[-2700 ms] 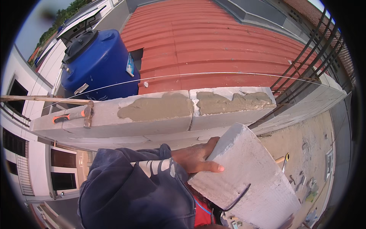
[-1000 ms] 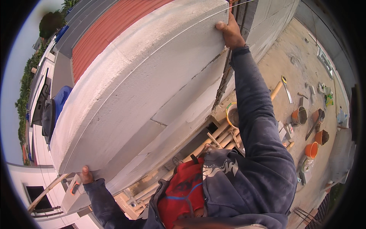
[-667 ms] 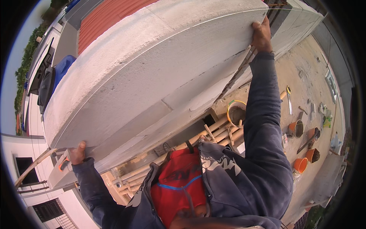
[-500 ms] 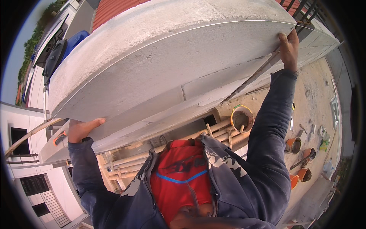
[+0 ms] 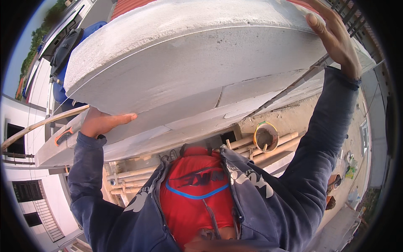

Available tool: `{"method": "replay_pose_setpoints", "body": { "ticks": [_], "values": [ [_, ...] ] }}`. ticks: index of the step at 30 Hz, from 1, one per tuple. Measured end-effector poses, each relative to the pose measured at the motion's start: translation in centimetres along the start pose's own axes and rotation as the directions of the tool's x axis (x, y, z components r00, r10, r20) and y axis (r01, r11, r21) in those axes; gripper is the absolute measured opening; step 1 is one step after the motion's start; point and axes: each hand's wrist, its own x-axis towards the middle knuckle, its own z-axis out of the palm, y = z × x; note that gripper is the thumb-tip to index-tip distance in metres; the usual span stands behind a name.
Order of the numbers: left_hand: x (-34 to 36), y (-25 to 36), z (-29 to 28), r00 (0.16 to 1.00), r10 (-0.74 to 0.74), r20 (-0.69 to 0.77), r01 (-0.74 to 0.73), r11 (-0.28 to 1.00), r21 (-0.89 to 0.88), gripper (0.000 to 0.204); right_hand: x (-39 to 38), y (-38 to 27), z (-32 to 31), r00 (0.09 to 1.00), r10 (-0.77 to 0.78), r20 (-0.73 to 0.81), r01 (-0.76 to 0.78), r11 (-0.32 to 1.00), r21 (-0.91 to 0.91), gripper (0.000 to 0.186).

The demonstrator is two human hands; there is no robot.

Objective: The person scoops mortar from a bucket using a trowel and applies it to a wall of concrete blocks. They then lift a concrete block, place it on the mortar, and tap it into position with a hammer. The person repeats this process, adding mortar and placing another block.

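The block (image 5: 197,54) looks like pale grey aerated concrete, matt and grainy, its top edge rough and crumbly, its broad face smoother with fine pores. The wall (image 5: 218,113) below it is the same chalky material, with a thin cracked joint. The hoodie (image 5: 294,185) is soft navy cloth, matt; the shirt (image 5: 195,197) is red knit fabric. The tank (image 5: 63,75) is smooth blue plastic with a dull sheen. The bucket (image 5: 265,136) looks plastic, crusted inside with grey mortar. The poles (image 5: 134,172) are bare pale wood.
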Motion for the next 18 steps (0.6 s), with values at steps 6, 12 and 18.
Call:
{"method": "replay_pose_setpoints", "body": {
  "ticks": [6,12,18],
  "values": [
    [0.1,-0.5,0.3,1.0,-0.006,0.012,0.006,1.0,0.017,0.061,1.6,-5.5,1.2,0.974,0.16,0.159,-0.182,0.973,0.142,0.076],
    [0.1,-1.4,0.9,0.996,-0.086,-0.007,0.086,0.996,0.015,0.056,1.3,-4.2,1.5,0.97,0.192,0.149,-0.212,0.968,0.132,0.084],
    [0.5,-0.7,1.4,0.998,-0.055,-0.032,0.055,0.998,0.004,0.054,1.4,-2.5,1.2,0.979,0.108,0.175,-0.14,0.973,0.182,0.075]
  ]
}}
